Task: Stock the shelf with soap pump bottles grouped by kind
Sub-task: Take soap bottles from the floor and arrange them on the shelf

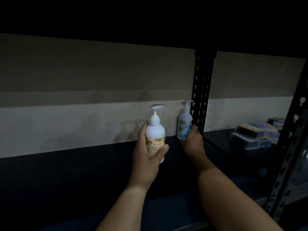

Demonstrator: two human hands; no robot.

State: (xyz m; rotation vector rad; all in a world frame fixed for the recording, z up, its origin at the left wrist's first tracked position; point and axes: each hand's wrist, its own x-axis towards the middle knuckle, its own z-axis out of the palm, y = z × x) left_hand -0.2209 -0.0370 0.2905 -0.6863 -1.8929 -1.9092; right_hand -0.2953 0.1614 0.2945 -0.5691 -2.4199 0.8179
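An orange-labelled bottle (155, 135) reading "ANTIBACTERIAL HAND WASH" is clasped by the left hand (146, 154); a green-labelled bottle (184, 124) is clasped by the right hand (193, 142) beside the black upright (201, 90).

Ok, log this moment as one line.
left hand grips yellow-label white pump bottle | right hand grips blue-green-label white pump bottle beside black perforated post

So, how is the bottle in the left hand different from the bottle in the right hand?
The orange-label bottle has a yellow-orange label; the blue-green-label bottle has a blue and green one. The orange-label bottle is nearer the camera, gripped by the left hand; the other is at the back by the black post, held by the right hand. Both are upright white pump bottles.
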